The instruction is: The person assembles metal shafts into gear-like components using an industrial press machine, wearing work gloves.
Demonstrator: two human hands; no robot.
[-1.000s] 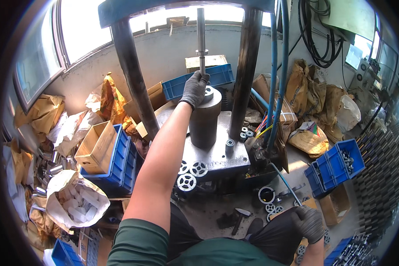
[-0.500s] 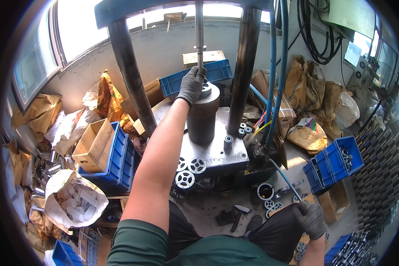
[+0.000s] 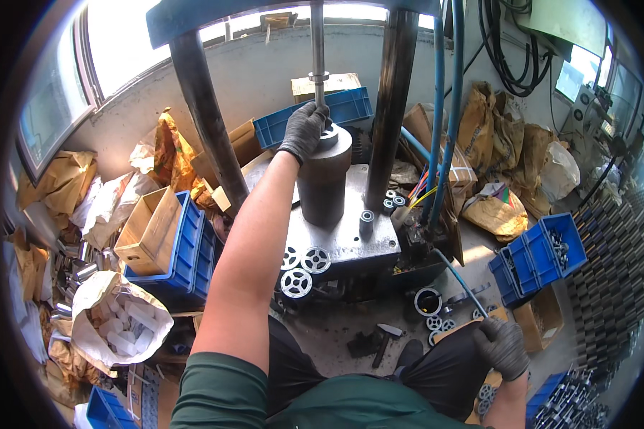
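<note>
My left hand (image 3: 304, 133), in a dark grey glove, reaches up and forward. Its fingers are closed around the lower end of a vertical steel rod (image 3: 318, 53) that hangs inside the press frame. Right below stands a thick dark metal cylinder (image 3: 323, 189), with a ring-shaped part (image 3: 328, 138) on its top, partly hidden by the glove. My right hand (image 3: 502, 348), gloved alike, grips the near end of a long blue lever (image 3: 465, 284) beside my right knee. A small bearing-topped cylinder (image 3: 366, 222) stands on the steel press table (image 3: 315, 239).
Spoked metal discs (image 3: 295, 283) lie at the table's front left. Dark posts (image 3: 392, 107) flank the cylinder. A hammer (image 3: 386, 343) lies on the floor. Blue crates (image 3: 543, 250) stand right; a sack of white pieces (image 3: 86, 304) is at left. Blue hoses (image 3: 448, 143) run down beside the press.
The view has shifted slightly. Both hands keep their holds, the left on the steel rod and the right on the blue lever.
</note>
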